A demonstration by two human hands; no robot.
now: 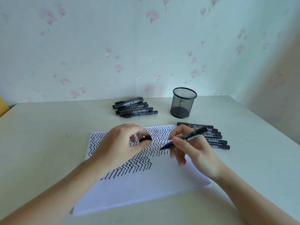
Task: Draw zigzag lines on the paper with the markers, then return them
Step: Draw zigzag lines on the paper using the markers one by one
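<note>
From my remote station I take the paper [138, 189] as the reference for every position. The right hand [191, 150] hovers over the right half of the paper, thumb and fingers clamped on an uncapped marker [185, 138] whose tip points down and left at the drawn zigzags [159, 135]; I cannot tell whether the tip touches the sheet. The left hand [120, 143] sits over the upper left of the paper, thumb and forefinger pinching the black cap [145, 139]. One pile of markers [134, 108] lies beyond the far edge of the paper, a second row of markers [215, 138] lies just off its right edge, and a mesh cup [183, 103] stands beyond its far right corner. Hazard one: the right hand's lower fingers trail close over the sheet, and if the ink nearby is fresh, dragging them across would smear it. Hazard two: nothing visibly pins the paper, so a firm stroke could slide or rotate it and break the line. Hazard three: the right wrist works near the row of markers, and a wide outward sweep could roll them toward the table edge [267, 127]. Hazard four: a loose pinch could drop the cap onto the drawing, and the open tip may dry or mark the fingers when recapping.
</note>
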